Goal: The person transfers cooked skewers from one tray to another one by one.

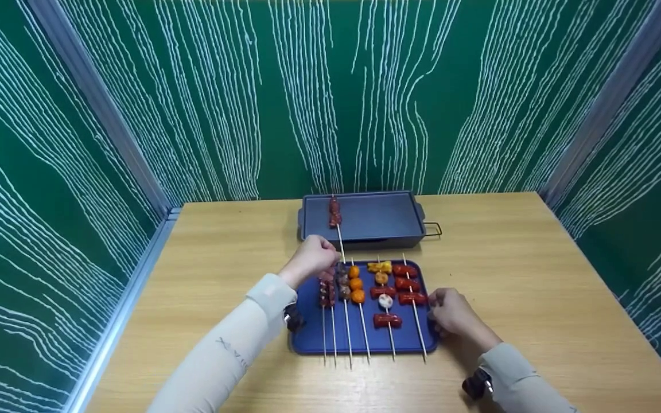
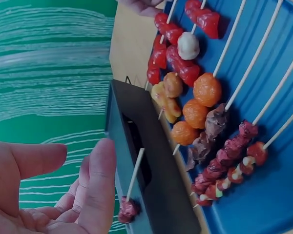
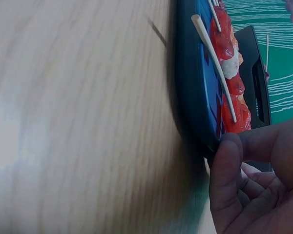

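Note:
My left hand (image 1: 314,258) is over the far left part of a blue tray (image 1: 307,338), its thumb and fingers apart in the left wrist view. Close to it in the head view is the bare stick of a meat skewer (image 1: 335,212), which lies across a dark grey grill pan (image 1: 376,215). In the left wrist view that stick (image 2: 136,173) shows apart from the fingers. At the tray's right side, my right hand (image 1: 454,312) pinches the rim between thumb and fingers (image 3: 225,170). A skewer of red sausages (image 1: 408,284) lies nearest to it.
Several more skewers lie side by side on the tray: dark meat (image 1: 343,281), orange balls (image 1: 356,284), a mixed one (image 1: 386,301), and two at the left (image 1: 326,292). A wire handle (image 1: 434,229) sticks out right of the pan. Green walls enclose the wooden table (image 1: 221,252).

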